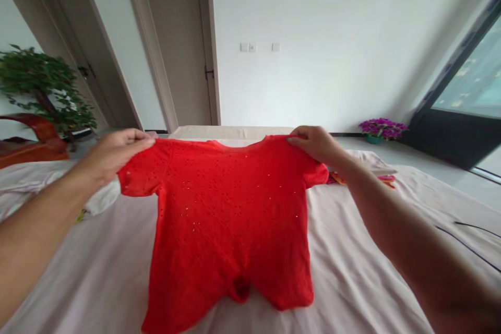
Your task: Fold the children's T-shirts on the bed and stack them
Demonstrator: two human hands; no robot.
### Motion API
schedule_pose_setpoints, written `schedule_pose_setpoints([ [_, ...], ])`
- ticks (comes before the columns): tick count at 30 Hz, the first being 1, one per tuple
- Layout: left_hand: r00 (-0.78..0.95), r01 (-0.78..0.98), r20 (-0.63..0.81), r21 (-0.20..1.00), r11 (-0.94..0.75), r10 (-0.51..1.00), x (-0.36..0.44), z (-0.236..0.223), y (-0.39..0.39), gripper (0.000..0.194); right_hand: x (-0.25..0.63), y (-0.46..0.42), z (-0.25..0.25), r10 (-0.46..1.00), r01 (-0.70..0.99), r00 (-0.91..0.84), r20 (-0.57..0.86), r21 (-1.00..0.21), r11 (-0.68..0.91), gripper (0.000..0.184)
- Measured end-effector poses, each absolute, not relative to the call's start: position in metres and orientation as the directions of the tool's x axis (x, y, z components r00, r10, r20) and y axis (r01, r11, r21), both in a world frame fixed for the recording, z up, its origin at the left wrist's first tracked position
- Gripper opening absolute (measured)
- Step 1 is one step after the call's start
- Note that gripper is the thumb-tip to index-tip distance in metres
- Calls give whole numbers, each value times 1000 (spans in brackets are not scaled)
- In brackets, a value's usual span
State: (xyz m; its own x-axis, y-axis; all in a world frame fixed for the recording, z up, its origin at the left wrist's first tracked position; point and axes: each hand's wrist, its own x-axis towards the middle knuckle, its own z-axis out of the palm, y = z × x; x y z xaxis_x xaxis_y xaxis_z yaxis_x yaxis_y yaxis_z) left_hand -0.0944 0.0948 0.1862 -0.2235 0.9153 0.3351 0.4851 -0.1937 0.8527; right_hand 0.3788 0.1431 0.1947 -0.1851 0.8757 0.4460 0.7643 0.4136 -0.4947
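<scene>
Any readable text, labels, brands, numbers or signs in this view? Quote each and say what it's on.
None that can be read.
Red shirt: no lettering visible, only small holes.
Wall switch plates: too small to make out any marking.
Folded clothes: no legible print or label.

White wall (313, 73) bears switch plates (249, 47). Two brown doors (176, 36) at left. Leafy plant (43, 78) at left; purple flowers (382, 128) near dark-framed glass (472, 78), right.
</scene>
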Motion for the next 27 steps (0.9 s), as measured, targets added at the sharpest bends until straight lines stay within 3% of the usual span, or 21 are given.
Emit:
schedule_pose_setpoints([
  [3, -183, 595, 271, 796, -113, 945, -98, 116, 134, 46, 371, 180, 137, 896, 882, -254, 366, -293, 369, 27],
  [7, -251, 833, 217, 545, 96, 943, -108, 51, 178, 38, 355, 214, 83, 951, 962, -215, 221, -118, 245, 31],
  [10, -316, 888, 195, 407, 217, 928, -109, 28, 203, 39, 341, 235, 63, 970, 982, -179, 167, -26, 186, 34],
  [17, -355, 921, 210, 248, 302, 911, -96, 5, 234, 32, 319, 267, 40, 963, 980, -190, 189, 96, 175, 32],
  [19, -277, 957, 298, 167, 236, 913, -84, 2, 234, 32, 312, 264, 33, 950, 971, -220, 223, 137, 193, 30],
  [22, -35, 990, 394, 137, -21, 918, -52, -2, 229, 37, 298, 248, 20, 907, 945, -323, 270, 134, 297, 34],
  [25, 202, 951, 336, 156, -266, 920, -17, -11, 221, 52, 289, 230, 1, 884, 921, -388, 260, 84, 380, 52],
  [27, 249, 949, 246, 131, -286, 937, -3, -21, 215, 65, 293, 223, -12, 910, 930, -366, 195, 59, 362, 63],
])
